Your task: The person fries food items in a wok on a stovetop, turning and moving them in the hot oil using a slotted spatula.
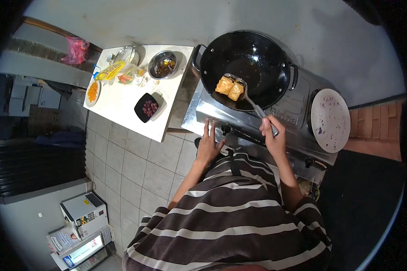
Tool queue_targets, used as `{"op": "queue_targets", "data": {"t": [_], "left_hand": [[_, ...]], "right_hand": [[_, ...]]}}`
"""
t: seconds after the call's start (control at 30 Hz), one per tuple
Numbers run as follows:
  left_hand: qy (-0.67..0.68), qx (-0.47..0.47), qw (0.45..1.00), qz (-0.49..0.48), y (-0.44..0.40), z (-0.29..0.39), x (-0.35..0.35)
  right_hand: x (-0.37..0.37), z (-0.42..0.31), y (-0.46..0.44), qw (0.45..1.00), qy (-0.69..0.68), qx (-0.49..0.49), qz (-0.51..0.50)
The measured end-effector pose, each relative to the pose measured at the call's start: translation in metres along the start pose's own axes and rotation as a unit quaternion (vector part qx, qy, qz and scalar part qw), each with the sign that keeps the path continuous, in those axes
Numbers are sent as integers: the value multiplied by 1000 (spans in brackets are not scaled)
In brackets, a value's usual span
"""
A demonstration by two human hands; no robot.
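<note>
My right hand [274, 135] is wrapped round the handle of a metal slotted spatula [256, 107]. The spatula's head lies inside a black wok [262, 54], under two golden-brown fried pieces [229, 88] near the wok's front side. Dark oil shows at the bottom of the wok, which stands on a steel gas stove [289, 108]. My left hand [208, 144] is at the stove's front edge, left of a black knob [226, 130], with its fingers stretched and apart and nothing in it.
Right of the wok, a white plate [330, 120] with dark crumbs lies on the stove. A white table [117, 101] at left bears a black bowl of dark red pieces [149, 108], a steel bowl [163, 64], a plate of orange shreds [93, 93] and a yellow-printed bag [111, 71].
</note>
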State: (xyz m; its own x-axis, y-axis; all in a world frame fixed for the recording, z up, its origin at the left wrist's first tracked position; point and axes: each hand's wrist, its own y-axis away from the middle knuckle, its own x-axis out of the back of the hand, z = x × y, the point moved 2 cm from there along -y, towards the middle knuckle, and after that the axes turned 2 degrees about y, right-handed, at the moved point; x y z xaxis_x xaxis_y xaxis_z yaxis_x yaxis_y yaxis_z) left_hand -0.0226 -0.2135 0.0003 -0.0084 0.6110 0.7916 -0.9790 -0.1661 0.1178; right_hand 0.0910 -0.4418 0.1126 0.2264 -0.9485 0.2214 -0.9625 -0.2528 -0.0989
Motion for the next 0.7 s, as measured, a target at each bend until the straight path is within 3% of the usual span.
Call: {"op": "queue_targets", "data": {"t": [0.1,0.17,0.2,0.27,0.43,0.57,0.67,0.7], "left_hand": [[37,-5,999,0,4,-12,0],[109,45,988,-98,4,-31,0],[107,41,988,-100,3,-32,11],[232,85,951,-184,0,-30,32],[246,52,953,-167,-15,-44,70],[248,-26,959,-137,-40,-52,97],[225,-37,962,-148,-53,-59,109],[139,-107,979,-103,-57,-70,107]], "right_hand": [[-3,-6,0,1000,-3,-9,8],[-7,-10,1,1000,-1,-15,9],[-10,-13,2,1000,-1,-15,15],[-16,-17,5,999,25,-19,35],[-28,-28,12,996,25,-36,79],[-36,-33,9,993,13,-52,101],[-42,-38,9,992,23,-68,106],[-47,-43,10,989,51,-57,129]]}}
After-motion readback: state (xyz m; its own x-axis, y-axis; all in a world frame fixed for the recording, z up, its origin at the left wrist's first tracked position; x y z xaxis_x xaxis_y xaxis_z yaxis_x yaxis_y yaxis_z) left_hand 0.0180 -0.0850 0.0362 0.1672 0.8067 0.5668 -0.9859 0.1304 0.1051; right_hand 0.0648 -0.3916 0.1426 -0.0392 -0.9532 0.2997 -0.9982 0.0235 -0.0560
